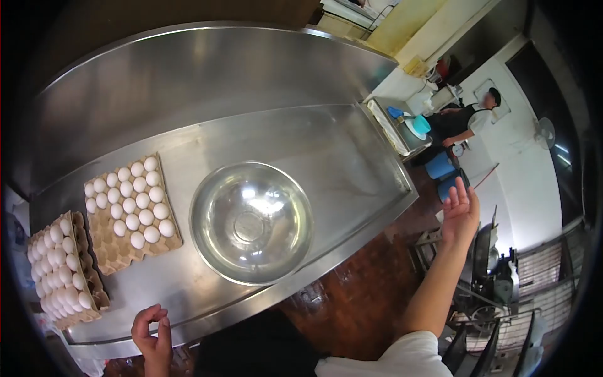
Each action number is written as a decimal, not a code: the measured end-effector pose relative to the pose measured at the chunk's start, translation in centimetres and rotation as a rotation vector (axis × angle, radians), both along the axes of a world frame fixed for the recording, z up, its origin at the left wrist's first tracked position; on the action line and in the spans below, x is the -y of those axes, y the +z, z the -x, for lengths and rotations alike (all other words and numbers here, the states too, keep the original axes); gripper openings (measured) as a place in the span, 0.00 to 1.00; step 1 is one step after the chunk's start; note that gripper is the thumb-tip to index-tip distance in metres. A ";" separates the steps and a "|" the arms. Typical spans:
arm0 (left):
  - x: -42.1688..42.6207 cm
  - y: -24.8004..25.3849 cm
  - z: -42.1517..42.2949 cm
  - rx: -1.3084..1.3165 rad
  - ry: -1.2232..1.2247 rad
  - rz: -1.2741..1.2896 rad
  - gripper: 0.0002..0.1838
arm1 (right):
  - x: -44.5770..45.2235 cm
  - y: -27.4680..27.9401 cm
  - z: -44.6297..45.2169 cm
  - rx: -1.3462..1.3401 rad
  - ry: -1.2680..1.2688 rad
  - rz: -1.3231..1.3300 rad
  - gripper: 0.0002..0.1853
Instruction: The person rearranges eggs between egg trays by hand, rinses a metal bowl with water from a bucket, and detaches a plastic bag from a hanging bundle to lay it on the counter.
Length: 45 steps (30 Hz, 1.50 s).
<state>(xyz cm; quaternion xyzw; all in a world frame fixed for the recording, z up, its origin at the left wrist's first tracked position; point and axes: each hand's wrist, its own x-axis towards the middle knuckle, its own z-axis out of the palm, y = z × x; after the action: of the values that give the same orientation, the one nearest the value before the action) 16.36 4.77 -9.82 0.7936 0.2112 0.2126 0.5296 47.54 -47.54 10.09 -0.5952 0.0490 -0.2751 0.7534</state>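
Observation:
Over the front edge of the steel counter, at the lower left, my left hand (152, 334) has its fingers curled but apart, with nothing between them. My right hand (460, 213) is raised at the right, beyond the counter, fingers spread and holding nothing. A large steel bowl (249, 227) rests on the counter between my hands and looks empty. Left of it lies a cardboard tray (107, 248) with several white eggs (129, 205) and some bare cups at its near side. At the far left, a stack of trays (94, 288) carries more white eggs (61, 257).
A steel backsplash (207, 75) rises behind the counter (326, 151). At the upper right, a person (461, 122) in a dark cap and apron stands near a turquoise container (421, 124) and blue bins (440, 165). Metal racks and equipment (496, 283) stand at the right.

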 end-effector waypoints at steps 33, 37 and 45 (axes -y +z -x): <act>1.1 -1.6 -1.7 0.006 0.051 0.049 0.10 | 1.9 1.3 -3.0 -0.048 0.210 -0.195 0.11; 1.4 -1.5 -1.7 0.014 0.027 0.069 0.10 | 1.3 1.4 -2.7 -0.044 0.210 -0.180 0.11; 1.4 0.1 -2.1 0.039 0.034 0.039 0.11 | 0.0 0.6 -1.7 -0.079 0.244 -0.182 0.11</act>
<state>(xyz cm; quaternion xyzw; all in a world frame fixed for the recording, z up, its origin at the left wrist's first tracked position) 18.42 3.40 -9.69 0.7752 0.2185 0.2328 0.5450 49.21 -47.58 10.69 -0.5366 0.0307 -0.1523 0.8294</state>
